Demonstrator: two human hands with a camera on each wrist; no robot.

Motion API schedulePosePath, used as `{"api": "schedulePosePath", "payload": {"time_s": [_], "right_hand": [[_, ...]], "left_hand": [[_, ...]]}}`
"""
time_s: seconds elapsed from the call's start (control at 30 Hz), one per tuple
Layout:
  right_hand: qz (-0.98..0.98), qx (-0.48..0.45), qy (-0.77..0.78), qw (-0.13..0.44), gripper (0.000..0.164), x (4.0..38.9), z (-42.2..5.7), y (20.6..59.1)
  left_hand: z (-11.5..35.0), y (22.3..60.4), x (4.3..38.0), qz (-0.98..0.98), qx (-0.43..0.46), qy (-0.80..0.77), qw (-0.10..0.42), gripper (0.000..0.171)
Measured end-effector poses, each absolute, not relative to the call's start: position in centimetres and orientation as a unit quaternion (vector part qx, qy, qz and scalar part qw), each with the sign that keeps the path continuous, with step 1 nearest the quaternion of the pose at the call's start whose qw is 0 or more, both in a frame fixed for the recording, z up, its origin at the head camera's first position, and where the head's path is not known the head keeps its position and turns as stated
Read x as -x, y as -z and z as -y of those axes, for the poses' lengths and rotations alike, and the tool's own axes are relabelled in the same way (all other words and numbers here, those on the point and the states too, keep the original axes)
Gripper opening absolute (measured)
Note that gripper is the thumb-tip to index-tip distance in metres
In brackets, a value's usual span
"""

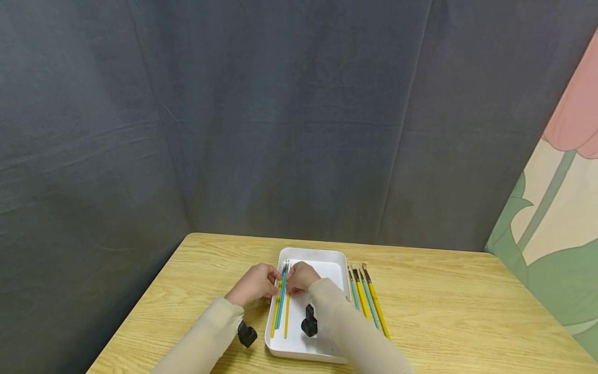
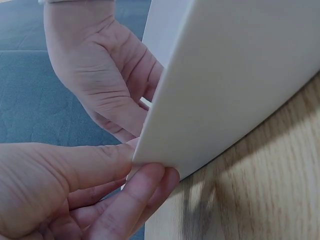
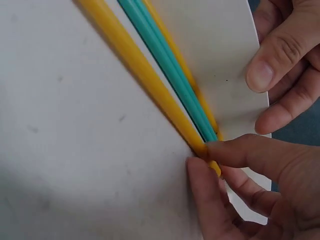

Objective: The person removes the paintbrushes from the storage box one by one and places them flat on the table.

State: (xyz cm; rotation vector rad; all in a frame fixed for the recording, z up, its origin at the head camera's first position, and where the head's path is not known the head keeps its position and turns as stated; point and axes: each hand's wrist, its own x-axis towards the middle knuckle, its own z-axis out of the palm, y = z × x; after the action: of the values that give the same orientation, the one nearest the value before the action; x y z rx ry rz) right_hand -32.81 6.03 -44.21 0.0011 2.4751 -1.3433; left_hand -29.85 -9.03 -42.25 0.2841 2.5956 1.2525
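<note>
Cream sleeves, black wrist fittings.
In the head view we see a plain cream left sleeve (image 1: 201,337) at seven o'clock and a matching right sleeve (image 1: 357,332) at five, both softly creased. A small, blocky black fitting (image 1: 246,334) sits at five o'clock of the left cuff (image 1: 231,310); at seven o'clock of the right cuff (image 1: 322,292) we see a second fitting (image 1: 309,323), narrow above and rounder below. The fingers (image 3: 250,150) we see are bare.

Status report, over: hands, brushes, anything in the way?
Left hand pinching tray by rim. Right hand pinching yellow brush in tray. Teal brushes alongside; no obstruction visible.
</note>
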Motion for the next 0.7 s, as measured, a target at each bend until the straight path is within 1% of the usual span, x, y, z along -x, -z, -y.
{"api": "schedulePosePath", "payload": {"time_s": [0.27,0.47,0.7], "right_hand": [[-0.904,0.012,0.401,0.147,0.030,32.62,-5.59,43.85],[-0.904,0.009,0.402,0.148,0.028,32.72,-5.73,43.73],[-0.863,-0.007,0.470,0.187,0.020,32.72,-6.31,43.22]], "left_hand": [[9.08,42.31,29.79,-0.888,-0.101,-0.432,0.122,0.025],[9.00,42.33,29.86,-0.887,-0.102,-0.433,0.124,0.025],[9.05,42.24,29.82,-0.890,-0.099,-0.428,0.124,0.026]]}}
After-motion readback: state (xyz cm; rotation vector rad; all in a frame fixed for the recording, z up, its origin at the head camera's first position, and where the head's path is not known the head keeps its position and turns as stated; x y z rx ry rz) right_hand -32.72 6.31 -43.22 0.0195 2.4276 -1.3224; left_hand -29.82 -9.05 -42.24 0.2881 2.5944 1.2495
